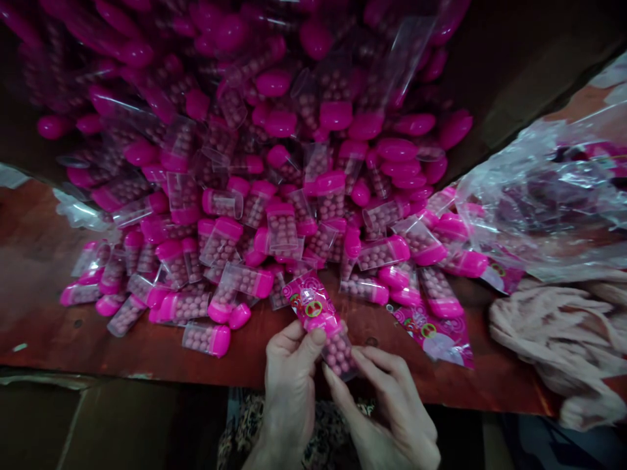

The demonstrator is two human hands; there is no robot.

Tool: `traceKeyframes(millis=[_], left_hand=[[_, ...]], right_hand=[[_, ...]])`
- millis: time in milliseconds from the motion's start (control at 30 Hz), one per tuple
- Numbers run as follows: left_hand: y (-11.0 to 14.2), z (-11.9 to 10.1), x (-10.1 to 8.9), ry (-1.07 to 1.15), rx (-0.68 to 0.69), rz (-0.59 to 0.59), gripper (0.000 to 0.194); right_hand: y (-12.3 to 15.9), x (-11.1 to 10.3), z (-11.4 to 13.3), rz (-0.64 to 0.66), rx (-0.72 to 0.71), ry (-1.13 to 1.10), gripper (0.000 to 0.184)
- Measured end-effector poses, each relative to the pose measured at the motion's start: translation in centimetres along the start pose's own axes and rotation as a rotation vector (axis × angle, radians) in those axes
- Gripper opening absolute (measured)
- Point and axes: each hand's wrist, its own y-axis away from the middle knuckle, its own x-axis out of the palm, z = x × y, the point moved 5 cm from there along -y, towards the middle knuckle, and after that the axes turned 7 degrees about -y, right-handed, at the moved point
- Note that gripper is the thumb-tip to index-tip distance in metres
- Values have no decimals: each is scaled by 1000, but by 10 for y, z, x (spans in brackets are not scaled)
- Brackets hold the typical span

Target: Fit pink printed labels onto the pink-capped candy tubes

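While held just above the near edge of the reddish-brown wooden bench [59, 326], a clear plastic tube [339, 352] filled with small pink round beads has its upper end covered by a glossy pink printed sachet [312, 303]. The left hand [289, 385] is closed on the sachet, with the thumb pressed against its face. The right hand [386, 405] is closed on the lower end of the tube, with its fingers curved around it. Below the bench edge, under both hands, lies a dark patterned cloth [245, 424]. A second pink printed sachet [434, 336] lies flat on the bench, just right of the hands. Beyond the hands, a heap of clear tubes with magenta caps [281, 228] lies at random, spreading toward the far side and blurring there. Toward the right edge of the bench are a crumpled pale pink cloth [553, 339] and, farther back, a clear plastic bag [539, 202].
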Motion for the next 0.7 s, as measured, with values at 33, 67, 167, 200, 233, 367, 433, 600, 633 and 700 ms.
traceKeyframes(millis=[33, 67, 167, 200, 233, 367, 433, 600, 633, 700], left_hand=[[1, 1, 0, -14, 13, -8, 19], [1, 2, -1, -26, 20, -13, 18], [2, 5, 0, -35, 3, -4, 16], [2, 6, 1, -30, -13, 6, 14], [2, 7, 1, -21, -31, 17, 13], [2, 5, 0, 16, -56, 44, 14], [2, 3, -2, 14, -51, 50, 17], [2, 3, -4, 6, -37, 22, 13], [3, 3, -4, 6, -36, 23, 12], [4, 5, -2, 9, -42, 36, 10]], right_hand=[[1, 0, 2, -5, -14, 35, 28], [1, -1, 4, -18, -31, 64, 27], [1, -3, 10, -47, -78, 115, 27], [1, -4, 10, -52, -81, 123, 28], [1, -4, 10, -54, -74, 123, 28], [-2, -2, -2, -14, 59, -45, 27], [-1, 1, -9, -4, 160, -153, 24], [3, 4, -9, -26, 118, -134, 26], [3, 4, -5, -32, 69, -79, 28], [4, 2, 1, -53, 0, 40, 29]])
